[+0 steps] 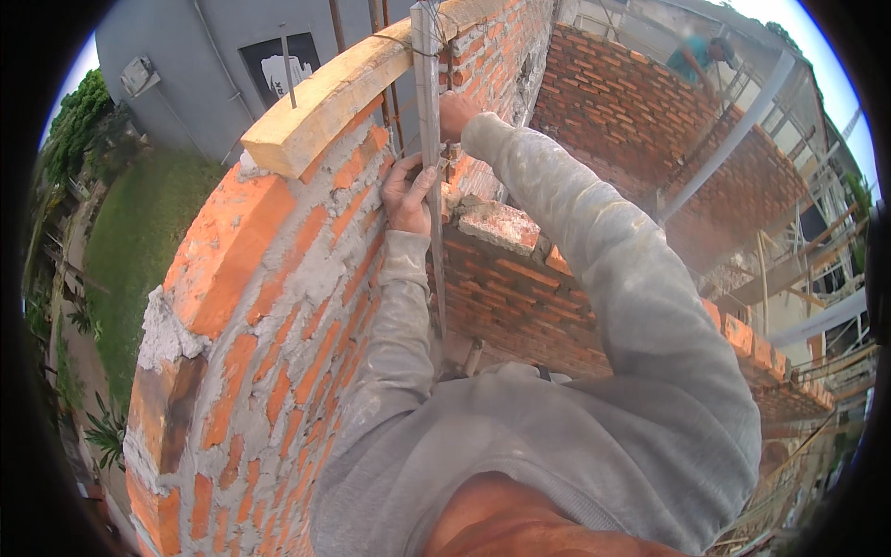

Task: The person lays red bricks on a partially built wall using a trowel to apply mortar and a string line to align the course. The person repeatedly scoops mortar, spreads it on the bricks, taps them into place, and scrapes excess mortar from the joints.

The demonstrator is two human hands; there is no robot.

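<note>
A long grey straight bar (427,102) stands upright against the inner face of a brick wall (288,269). My left hand (408,193) grips its left edge, with the fingers curled and the thumb pressed to it. Higher up and just right of the bar, my right hand (456,115) is closed beside the brickwork; the bar and sleeve hide part of its fingers, so what it holds cannot be made out. A wooden beam (325,102) lies along the wall top, its far end by the bar. Thin wire (394,40) loops near the bar's upper end.
Steel rods (380,19) rise behind the beam. A lower brick wall with a mortar-covered broken brick (498,226) runs to the right. Across from me, a person in a teal shirt (689,58) leans over another brick wall (603,93). Grass (148,223) lies far below, left.
</note>
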